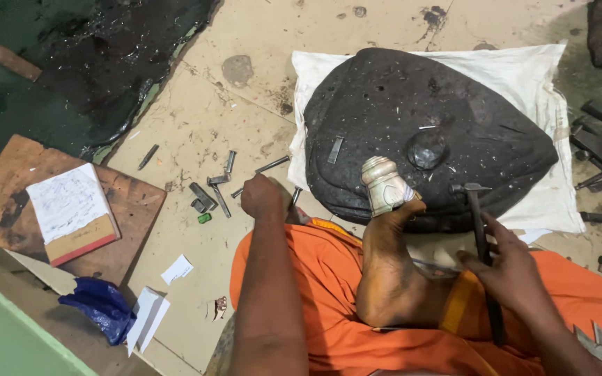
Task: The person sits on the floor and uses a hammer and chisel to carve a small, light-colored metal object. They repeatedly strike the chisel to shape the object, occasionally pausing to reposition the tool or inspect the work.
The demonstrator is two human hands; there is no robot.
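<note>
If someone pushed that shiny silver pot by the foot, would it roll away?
Probably. The pot looks round and ribbed, lying tilted on the domed black block, so it may roll. Only the foot seems to steady it. It looks like metal, so likely stiff, perhaps slippery.

A wooden board [134, 202] lies on the floor [196, 125] at the left, carrying a white book [72, 212]. Near it sit a crumpled blue bag [100, 306] and scraps of white paper [177, 269]. A white sack [531, 76] is spread farther off.

Stained beige concrete floor [245, 104] w/ dark green wet patch [50, 69] upper left, wooden board [134, 209] nearby
</note>
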